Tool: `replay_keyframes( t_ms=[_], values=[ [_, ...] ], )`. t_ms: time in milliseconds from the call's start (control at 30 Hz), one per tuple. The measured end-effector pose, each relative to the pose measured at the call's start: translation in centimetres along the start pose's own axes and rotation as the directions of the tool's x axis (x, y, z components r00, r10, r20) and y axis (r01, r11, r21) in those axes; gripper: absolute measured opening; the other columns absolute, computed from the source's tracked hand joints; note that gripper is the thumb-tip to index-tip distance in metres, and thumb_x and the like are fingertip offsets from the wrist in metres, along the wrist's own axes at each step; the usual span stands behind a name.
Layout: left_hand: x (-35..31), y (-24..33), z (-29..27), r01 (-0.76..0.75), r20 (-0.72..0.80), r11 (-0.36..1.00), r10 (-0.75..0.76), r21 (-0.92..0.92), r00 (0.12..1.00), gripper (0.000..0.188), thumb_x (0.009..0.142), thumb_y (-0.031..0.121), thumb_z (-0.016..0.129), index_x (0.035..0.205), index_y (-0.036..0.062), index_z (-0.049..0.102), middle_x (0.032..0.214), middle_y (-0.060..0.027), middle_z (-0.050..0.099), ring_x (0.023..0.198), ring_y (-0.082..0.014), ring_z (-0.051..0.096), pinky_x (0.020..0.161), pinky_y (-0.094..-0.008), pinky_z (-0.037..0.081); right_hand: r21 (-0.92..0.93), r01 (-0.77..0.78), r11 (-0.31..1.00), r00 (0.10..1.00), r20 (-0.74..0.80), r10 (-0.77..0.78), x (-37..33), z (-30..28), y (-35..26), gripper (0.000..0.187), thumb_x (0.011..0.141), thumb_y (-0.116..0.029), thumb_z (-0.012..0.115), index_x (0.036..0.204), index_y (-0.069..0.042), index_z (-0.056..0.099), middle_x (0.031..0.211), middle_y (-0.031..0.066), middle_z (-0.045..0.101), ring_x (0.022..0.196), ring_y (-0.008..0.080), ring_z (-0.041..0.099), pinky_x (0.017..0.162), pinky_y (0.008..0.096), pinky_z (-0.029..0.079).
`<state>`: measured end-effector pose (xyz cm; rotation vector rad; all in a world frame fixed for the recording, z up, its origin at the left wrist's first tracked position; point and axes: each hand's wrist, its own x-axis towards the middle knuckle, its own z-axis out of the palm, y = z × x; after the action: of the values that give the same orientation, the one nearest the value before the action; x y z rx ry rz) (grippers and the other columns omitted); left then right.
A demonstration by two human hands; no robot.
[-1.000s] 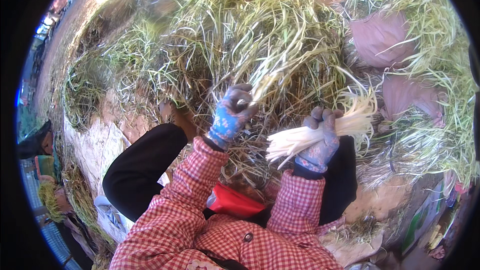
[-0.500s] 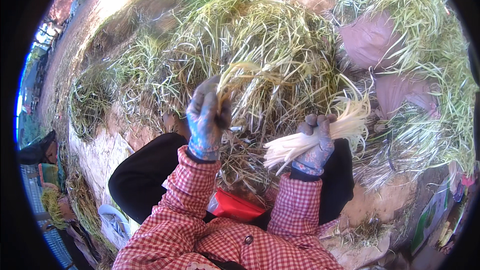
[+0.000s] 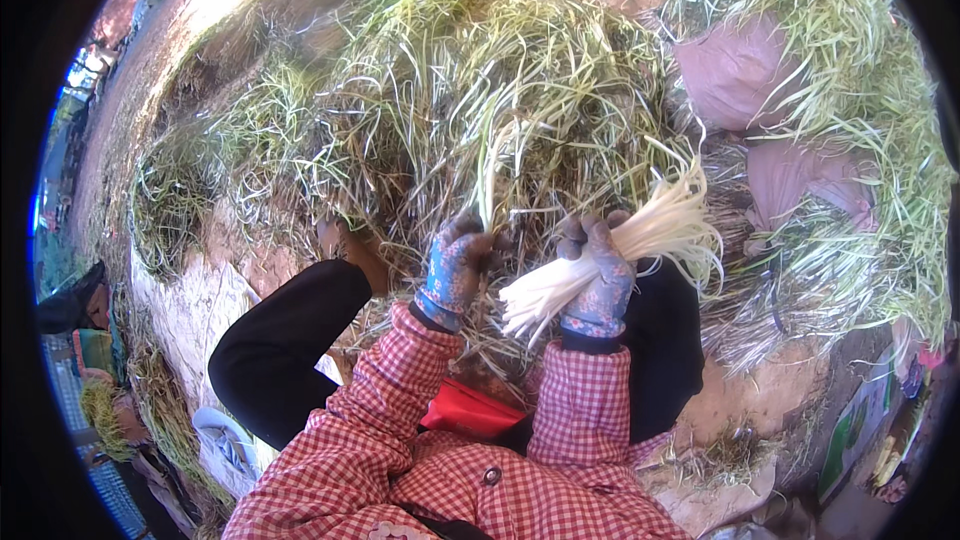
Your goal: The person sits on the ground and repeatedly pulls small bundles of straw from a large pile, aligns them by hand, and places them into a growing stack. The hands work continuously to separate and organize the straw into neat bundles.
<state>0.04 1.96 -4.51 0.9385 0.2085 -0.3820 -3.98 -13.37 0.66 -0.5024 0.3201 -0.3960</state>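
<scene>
A bundle of long white chive-like stalks (image 3: 655, 240) lies across my right hand (image 3: 600, 280), whose gloved fingers are wrapped round its middle. The cut-looking ends point down to the left and the thin, curling ends fan out to the upper right. To the left of it, my left hand (image 3: 456, 270) is closed at the near edge of a big heap of green stalks (image 3: 380, 130). A few pale green stalks (image 3: 486, 180) rise from its fingertips. Both hands wear blue flowered gloves with dark fingers.
Pinkish-brown cloth bundles (image 3: 735, 75) lie at the right among more green stalks (image 3: 840, 30). My bent black-trousered knee (image 3: 280, 350) borders the heap at left. A red plastic item (image 3: 470, 408) sits near my lap, and a grey-blue shoe (image 3: 225, 440) at lower left.
My left hand has come down and right, towards the heap; the limp yellowish leaves it held are gone from it, and greener stalks show there. My right hand has shifted slightly left with the bundle.
</scene>
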Motion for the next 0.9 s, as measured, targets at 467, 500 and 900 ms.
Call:
replay_keyframes(
  t_ms=[467, 500, 900],
  values=[
    [-1.3, 0.3, 2.6, -0.245, 0.113, 0.882, 0.218, 0.402, 0.969, 0.023, 0.076, -0.002, 0.071, 0.097, -0.0032, 0.064, 0.088, -0.0073, 0.068, 0.076, -0.0120, 0.063, 0.071, -0.0250, 0.052, -0.414, -0.282, 0.866, 0.941, -0.297, 0.164, 1.4, -0.4, 1.1, 0.030, 0.077, -0.002, 0.069, 0.103, 0.004, 0.056, 0.087, 0.0125, 0.065, 0.068, 0.0192, 0.064, 0.052, 0.0251, 0.050],
    [-1.3, 0.2, 2.5, -0.237, 0.121, 0.865, 0.204, 0.441, 0.971, 0.024, 0.075, -0.001, 0.072, 0.097, -0.0032, 0.064, 0.088, -0.0074, 0.068, 0.076, -0.0118, 0.064, 0.071, -0.0247, 0.052, -0.445, -0.192, 0.875, 0.967, -0.240, 0.090, 1.5, -0.6, 1.3, 0.029, 0.077, -0.002, 0.069, 0.102, 0.004, 0.057, 0.085, 0.0123, 0.064, 0.065, 0.0189, 0.063, 0.051, 0.0254, 0.050],
    [-0.8, -0.9, 1.6, -0.166, -0.070, 0.930, 0.199, 0.328, 0.978, 0.017, 0.087, 0.010, 0.063, 0.098, -0.0026, 0.060, 0.089, -0.0062, 0.063, 0.074, -0.0105, 0.059, 0.067, -0.0226, 0.049, -0.514, -0.219, 0.830, 0.957, -0.278, 0.080, 1.5, -0.8, 1.5, 0.021, 0.071, -0.001, 0.075, 0.086, 0.003, 0.062, 0.074, 0.0094, 0.063, 0.056, 0.0137, 0.058, 0.051, 0.0255, 0.048]
  ],
)
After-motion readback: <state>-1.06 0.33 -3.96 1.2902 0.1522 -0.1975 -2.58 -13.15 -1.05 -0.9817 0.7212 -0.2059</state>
